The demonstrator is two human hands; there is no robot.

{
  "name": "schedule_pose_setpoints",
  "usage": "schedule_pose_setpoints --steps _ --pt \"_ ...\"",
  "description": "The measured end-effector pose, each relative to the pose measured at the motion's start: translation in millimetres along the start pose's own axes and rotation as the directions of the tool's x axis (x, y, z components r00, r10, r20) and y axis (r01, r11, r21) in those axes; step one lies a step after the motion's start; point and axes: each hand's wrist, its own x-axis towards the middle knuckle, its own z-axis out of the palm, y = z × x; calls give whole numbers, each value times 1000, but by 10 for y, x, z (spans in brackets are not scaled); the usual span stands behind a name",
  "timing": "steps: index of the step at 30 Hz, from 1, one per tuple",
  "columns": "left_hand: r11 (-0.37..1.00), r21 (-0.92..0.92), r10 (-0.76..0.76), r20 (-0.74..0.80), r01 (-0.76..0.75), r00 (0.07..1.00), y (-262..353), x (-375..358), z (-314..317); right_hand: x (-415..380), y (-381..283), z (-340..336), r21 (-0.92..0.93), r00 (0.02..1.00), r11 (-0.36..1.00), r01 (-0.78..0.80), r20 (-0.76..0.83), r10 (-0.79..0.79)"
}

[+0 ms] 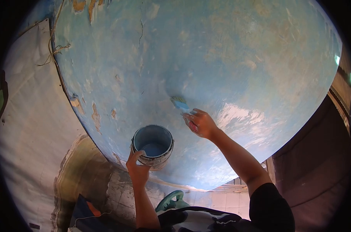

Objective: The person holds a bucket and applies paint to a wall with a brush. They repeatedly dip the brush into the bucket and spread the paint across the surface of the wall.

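Note:
My left hand (138, 167) grips the rim of a paint-stained bucket (156, 159), which holds some blue paint (154, 149) at its bottom. The fingers are wrapped round its near left side. To the right and higher up, my right hand (200, 123) is closed round the handle of a paintbrush (180, 103). The brush's bristles point up and left and lie at the surface of a pale blue wall (206, 58). The wall has patchy blue paint and flaked spots.
A whitish sheet or panel (28, 89) stands at the left, with dry twigs (52, 50) near its edge. A green plastic chair (171, 199) is close below the bucket. Dark cloth (310, 154) hangs at the right. Floor tiles (222, 200) show below the wall.

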Motion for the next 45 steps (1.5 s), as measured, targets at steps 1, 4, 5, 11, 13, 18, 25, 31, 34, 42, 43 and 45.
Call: schedule_pose_setpoints --steps 1,4,5,11,13,18,25,31,34,42,43,45 --pt "1000 -2 -6 -7 6 1000 31 19 5 -35 -46 58 -7 995 1000 -25 98 26" --pt "998 -9 60 -38 -61 997 109 49 29 71 -110 -41 -44 951 995 -94 293 103" --pt "997 -19 74 -41 -75 996 126 65 40 169 -128 -157 -17 954 989 -145 262 145" --pt "998 -47 46 -9 -47 999 187 110 55 775 -38 -1040 -182 969 973 -140 -226 97" --pt "999 -37 32 -2 -32 999 178 79 43 783 9 -1052 -298 936 954 -36 -346 -72" --pt "1000 -5 26 -29 -26 999 85 24 -13 482 -161 -419 291 898 896 -335 -189 397" --pt "999 3 51 -69 -51 996 83 59 -33 442 66 -305 122 942 934 -336 41 334" --pt "998 -25 64 -62 -66 996 101 85 -15 815 -211 -841 -152 928 978 -141 -365 77" --pt "999 -23 35 -36 -36 999 98 73 -65 658 -323 -561 138 952 973 -187 -217 214" --pt "997 35 76 -65 -74 995 75 79 -77 585 -105 -978 -103 964 975 -195 -203 171" --pt "997 32 74 -61 -72 995 72 81 -60 617 -87 -1028 -106 964 974 -199 -200 175" --pt "996 1 88 -53 -88 995 66 115 -24 642 -85 -1098 -346 905 938 8 -397 -154"
